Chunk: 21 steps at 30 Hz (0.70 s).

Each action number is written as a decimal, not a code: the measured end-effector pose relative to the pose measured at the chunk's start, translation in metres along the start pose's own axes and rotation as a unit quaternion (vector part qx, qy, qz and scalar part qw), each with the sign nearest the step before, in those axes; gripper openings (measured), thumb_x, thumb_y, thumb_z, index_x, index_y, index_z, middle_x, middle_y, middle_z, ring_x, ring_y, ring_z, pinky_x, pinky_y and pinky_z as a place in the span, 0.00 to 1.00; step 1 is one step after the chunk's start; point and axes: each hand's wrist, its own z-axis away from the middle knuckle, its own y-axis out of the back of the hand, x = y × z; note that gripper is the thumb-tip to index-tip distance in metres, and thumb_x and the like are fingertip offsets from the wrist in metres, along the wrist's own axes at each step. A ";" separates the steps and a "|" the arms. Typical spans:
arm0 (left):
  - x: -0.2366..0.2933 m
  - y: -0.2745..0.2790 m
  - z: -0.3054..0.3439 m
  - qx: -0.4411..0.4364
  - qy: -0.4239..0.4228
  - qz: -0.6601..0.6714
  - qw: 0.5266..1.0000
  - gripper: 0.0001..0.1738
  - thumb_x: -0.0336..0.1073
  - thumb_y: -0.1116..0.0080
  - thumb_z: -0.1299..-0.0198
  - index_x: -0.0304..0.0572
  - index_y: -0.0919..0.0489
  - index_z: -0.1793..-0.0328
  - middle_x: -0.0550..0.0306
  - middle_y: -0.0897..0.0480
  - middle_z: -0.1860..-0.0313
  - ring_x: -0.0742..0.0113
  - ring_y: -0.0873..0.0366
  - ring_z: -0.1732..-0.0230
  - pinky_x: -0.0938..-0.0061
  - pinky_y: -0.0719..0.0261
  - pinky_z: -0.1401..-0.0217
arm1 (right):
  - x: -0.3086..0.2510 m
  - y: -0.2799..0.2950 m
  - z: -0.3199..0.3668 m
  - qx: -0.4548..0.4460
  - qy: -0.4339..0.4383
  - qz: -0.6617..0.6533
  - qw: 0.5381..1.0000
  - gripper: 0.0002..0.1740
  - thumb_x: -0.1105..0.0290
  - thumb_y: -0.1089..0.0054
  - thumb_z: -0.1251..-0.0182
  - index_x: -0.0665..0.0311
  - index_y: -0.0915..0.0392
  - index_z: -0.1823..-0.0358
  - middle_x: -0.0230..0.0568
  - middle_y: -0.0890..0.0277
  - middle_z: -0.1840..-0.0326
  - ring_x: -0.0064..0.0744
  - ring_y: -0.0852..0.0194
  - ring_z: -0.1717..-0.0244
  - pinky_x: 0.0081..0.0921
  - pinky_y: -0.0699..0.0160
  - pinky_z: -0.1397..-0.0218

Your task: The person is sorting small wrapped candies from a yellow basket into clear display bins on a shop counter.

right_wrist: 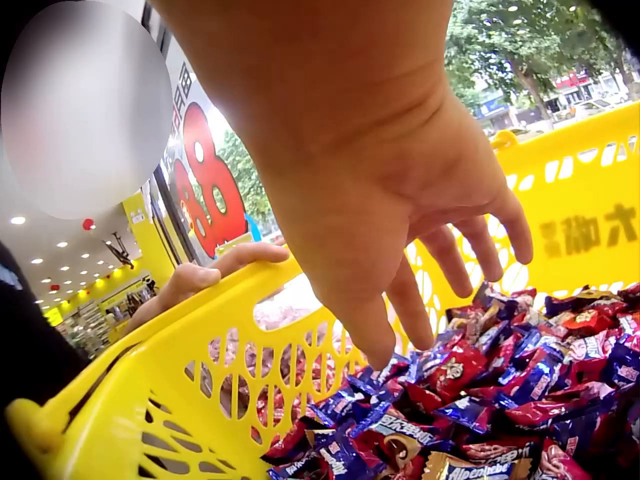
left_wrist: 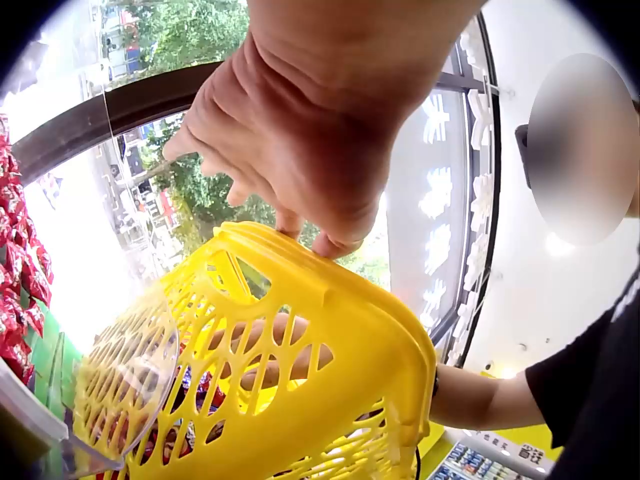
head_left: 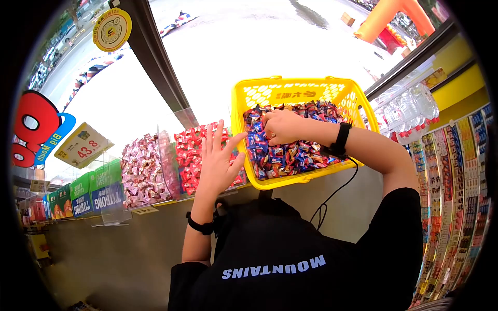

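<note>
A yellow plastic basket (head_left: 369, 111) holds a deep heap of candies (right_wrist: 520, 400) in blue and red wrappers. My right hand (head_left: 285, 127) reaches into it from the right, palm down. In the right wrist view, the fingers of that right hand (right_wrist: 400, 220) point loosely downward, thumb and forefinger tips right at the candies, nothing gripped between them. At the basket's left side, my left hand (head_left: 220, 160) has its fingers spread. Fingertips of the left hand (left_wrist: 300, 140) rest on the basket's rim (left_wrist: 330, 275) in the left wrist view.
Left of the basket, red-wrapped candies (head_left: 189, 160) and pink-wrapped candies (head_left: 145, 171) lie behind clear dividers (head_left: 167, 160). Beyond them stand green Tuborg cartons (head_left: 106, 184) and a price sign (head_left: 83, 145). Bottles (head_left: 410, 111) stand to the right. A cable (head_left: 337, 192) hangs from the right wrist.
</note>
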 end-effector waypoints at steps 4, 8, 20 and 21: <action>0.003 0.003 0.001 0.003 -0.002 -0.010 1.000 0.29 0.51 0.40 0.30 0.72 0.20 0.22 0.41 0.45 0.07 0.30 0.58 0.07 0.28 0.57 0.10 | -0.010 -0.015 -0.009 -0.009 0.004 0.051 0.999 0.20 0.51 0.22 0.39 0.56 0.06 0.53 0.45 0.20 0.35 0.52 0.23 0.33 0.52 0.21 0.34; 0.003 0.001 0.001 -0.006 0.012 -0.006 1.000 0.28 0.50 0.40 0.30 0.71 0.19 0.23 0.40 0.44 0.08 0.30 0.58 0.07 0.27 0.57 0.11 | 0.010 -0.041 -0.016 0.052 0.014 0.059 0.997 0.19 0.58 0.22 0.42 0.60 0.07 0.53 0.42 0.19 0.36 0.49 0.23 0.33 0.52 0.23 0.34; 0.019 0.012 0.000 0.032 -0.060 -0.063 0.996 0.27 0.46 0.34 0.35 0.63 0.14 0.28 0.41 0.41 0.09 0.30 0.57 0.07 0.31 0.58 0.09 | -0.062 0.045 0.090 0.367 0.066 -0.126 0.919 0.11 0.69 0.23 0.38 0.53 0.07 0.53 0.47 0.23 0.24 0.57 0.27 0.23 0.55 0.30 0.19; 0.025 0.016 0.002 0.025 -0.079 -0.018 0.996 0.28 0.49 0.31 0.35 0.63 0.14 0.28 0.42 0.40 0.09 0.29 0.57 0.07 0.28 0.60 0.10 | -0.070 0.041 0.097 0.394 0.071 -0.096 0.911 0.11 0.68 0.25 0.36 0.52 0.08 0.53 0.46 0.24 0.24 0.58 0.28 0.22 0.59 0.32 0.18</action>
